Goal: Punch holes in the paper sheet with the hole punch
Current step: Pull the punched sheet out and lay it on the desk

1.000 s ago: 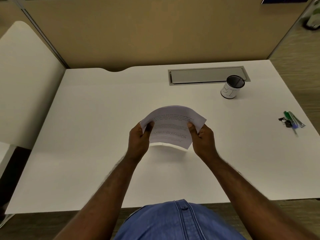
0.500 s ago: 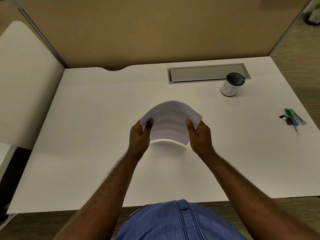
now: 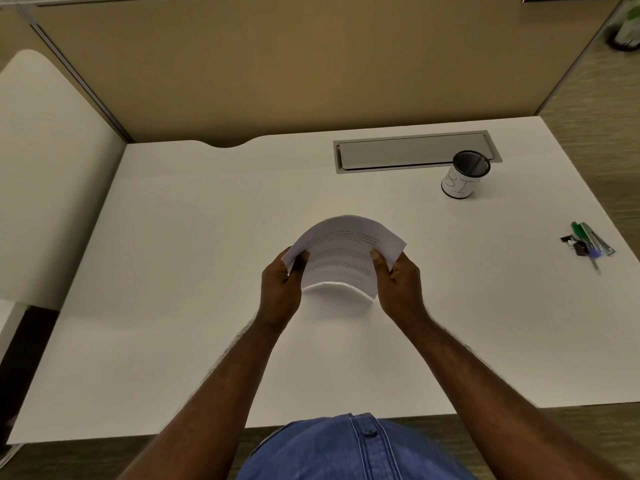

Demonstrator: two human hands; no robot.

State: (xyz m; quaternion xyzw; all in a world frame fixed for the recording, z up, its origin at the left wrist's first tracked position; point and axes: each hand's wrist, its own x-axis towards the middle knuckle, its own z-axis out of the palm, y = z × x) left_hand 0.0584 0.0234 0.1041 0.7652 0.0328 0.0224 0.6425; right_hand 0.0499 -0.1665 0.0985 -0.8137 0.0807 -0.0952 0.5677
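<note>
Head view: one printed paper sheet, text too small to read, bowed upward above one white desk, pinched at its side edges by left hand and right hand; one pen cup handwritten "BI"; a few pens, far right.

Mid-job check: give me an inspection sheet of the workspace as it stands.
Surface: white desk, grey cable hatch closed at the back.
Job's things: paper sheet held bowed above the desk; hole punch nothing seen.
Clutter: mesh pen cup; pens and a small dark item near the right edge.
Grips: left hand and right hand pinch the sheet's sides.
Cables: nothing seen.
Surroundings: tan partition, white side panel.
</note>
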